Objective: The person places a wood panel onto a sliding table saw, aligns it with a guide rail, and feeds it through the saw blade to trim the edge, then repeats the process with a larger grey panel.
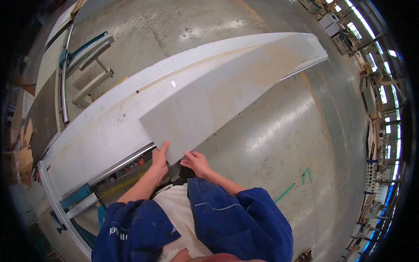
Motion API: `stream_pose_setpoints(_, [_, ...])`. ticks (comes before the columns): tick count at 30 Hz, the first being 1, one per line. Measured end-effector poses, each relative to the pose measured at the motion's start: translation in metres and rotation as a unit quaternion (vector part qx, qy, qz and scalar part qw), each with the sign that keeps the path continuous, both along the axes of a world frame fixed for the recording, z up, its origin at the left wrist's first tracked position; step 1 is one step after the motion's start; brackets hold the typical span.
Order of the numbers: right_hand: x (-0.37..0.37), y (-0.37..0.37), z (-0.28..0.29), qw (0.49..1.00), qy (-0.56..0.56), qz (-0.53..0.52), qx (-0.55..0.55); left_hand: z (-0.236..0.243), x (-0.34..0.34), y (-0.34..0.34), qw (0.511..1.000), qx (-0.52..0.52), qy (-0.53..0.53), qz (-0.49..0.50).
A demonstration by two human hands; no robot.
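Observation:
A long grey board (209, 98) with brownish dusty patches lies slantwise on the white machine table (104, 131). Its near end sticks out over the table's front edge, close to my body. At the left corner of that end, my left hand (160, 159) grips the board, thumb raised along the edge and other fingers partly hidden. My right hand (195, 162) holds the right corner, its fingers curled at the edge and partly underneath. The far end of the board reaches almost to the far right end of the table.
Several coloured buttons (133, 166) sit under the table's front metal rail (124, 163). A metal support frame (94, 65) stands beyond at the left. Wood offcuts (26, 153) lie at the far left. Green marks (286, 192) show on the grey floor (270, 144) at right.

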State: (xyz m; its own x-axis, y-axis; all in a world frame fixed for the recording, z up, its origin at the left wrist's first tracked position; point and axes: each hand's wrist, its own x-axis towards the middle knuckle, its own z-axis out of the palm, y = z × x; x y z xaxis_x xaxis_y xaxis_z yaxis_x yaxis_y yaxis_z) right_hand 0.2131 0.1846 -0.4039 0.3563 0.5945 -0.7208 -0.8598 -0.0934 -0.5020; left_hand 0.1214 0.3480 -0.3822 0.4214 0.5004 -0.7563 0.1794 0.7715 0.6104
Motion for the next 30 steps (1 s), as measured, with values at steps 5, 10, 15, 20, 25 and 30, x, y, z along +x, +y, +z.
stream_pose_setpoints(5, [0.053, -0.014, 0.005, 0.992, 0.070, -0.059, 0.084, 0.044, -0.077, 0.051, 0.981, 0.146, 0.109, 0.072])
stream_pose_setpoints(10, [0.140, -0.025, -0.019, 0.934, 0.044, -0.260, 0.242, 0.085, -0.245, 0.069, 0.965, 0.195, 0.151, 0.090])
stream_pose_setpoints(15, [0.093, -0.009, 0.061, 0.950, 0.043, -0.186, 0.246, 0.121, -0.417, 0.018, 0.877, 0.244, 0.402, 0.103])
stream_pose_setpoints(20, [-0.042, -0.018, 0.046, 0.973, 0.058, -0.090, 0.202, 0.117, -0.586, -0.094, 0.774, 0.316, 0.529, 0.148])
stream_pose_setpoints(25, [-0.130, -0.006, 0.057, 0.984, 0.052, 0.012, 0.169, 0.135, -0.682, -0.227, 0.716, 0.246, 0.631, 0.170])
stream_pose_setpoints(30, [-0.220, 0.023, 0.054, 0.975, 0.095, 0.132, 0.153, 0.135, -0.729, -0.379, 0.663, 0.180, 0.677, 0.266])
